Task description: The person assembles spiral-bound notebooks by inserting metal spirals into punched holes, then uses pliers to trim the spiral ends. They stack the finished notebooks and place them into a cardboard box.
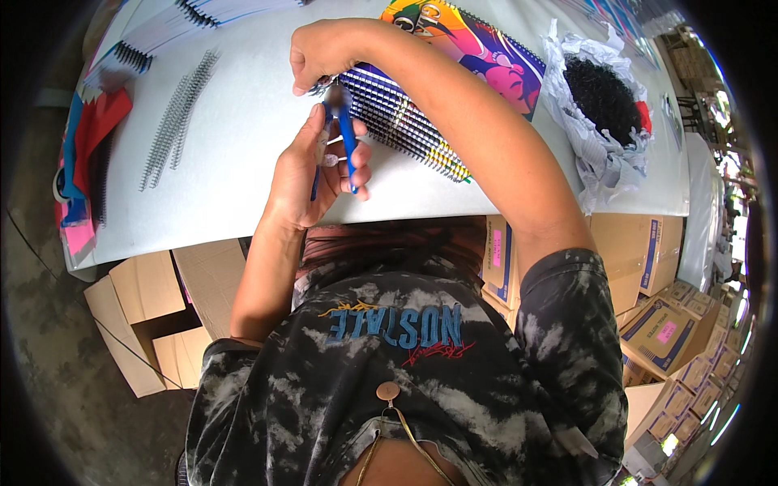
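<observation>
My left hand [312, 166] is wrapped around a pair of blue-handled pliers [350, 150], whose handles stand slightly apart. The plier head is blurred and points up at the left end of a row of spiral-bound notebooks [397, 117]. These notebooks lie stacked with their coil-bound edges towards me. Just beyond the plier head, my right hand [320, 53] is closed, fingers curled, at that same corner of the stack. What its fingertips pinch is hidden. My right forearm crosses over the notebooks, next to a colourful notebook cover [506, 77].
Loose metal-looking spiral coils [178, 121] lie on the white table [235, 178] to the left. More spiral-bound stacks [162, 44] stand at the far left. On the right, crumpled white wrapping [596, 166] holds a black tangled heap [604, 97]. Cardboard boxes [660, 332] stand below the table.
</observation>
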